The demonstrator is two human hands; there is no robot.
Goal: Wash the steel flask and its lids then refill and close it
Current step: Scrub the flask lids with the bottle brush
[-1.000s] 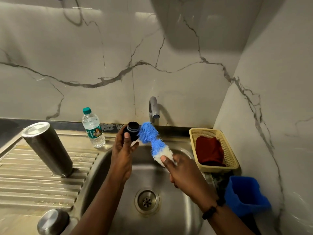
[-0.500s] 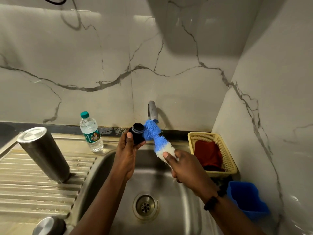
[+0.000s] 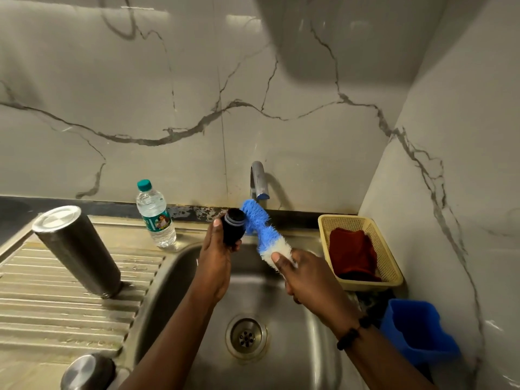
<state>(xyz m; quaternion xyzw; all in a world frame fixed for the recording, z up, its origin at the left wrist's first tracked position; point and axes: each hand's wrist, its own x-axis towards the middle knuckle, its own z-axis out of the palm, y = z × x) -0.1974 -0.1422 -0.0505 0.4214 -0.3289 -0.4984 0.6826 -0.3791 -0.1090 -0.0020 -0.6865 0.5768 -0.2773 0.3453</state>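
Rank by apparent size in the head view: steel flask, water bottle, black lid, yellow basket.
1. Steel flask, upside down on the drainboard.
2. Yellow basket; it looks close to the flask in extent, so the top two are unsure.
3. Water bottle.
4. Black lid, plainly smallest, held in the left hand.

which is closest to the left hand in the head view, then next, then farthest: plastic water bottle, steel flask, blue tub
1. Plastic water bottle: just to the left of the left hand, at the back of the drainboard.
2. Steel flask: farther left, standing inverted on the drainboard.
3. Blue tub: far right, beyond the right hand, below the yellow basket.
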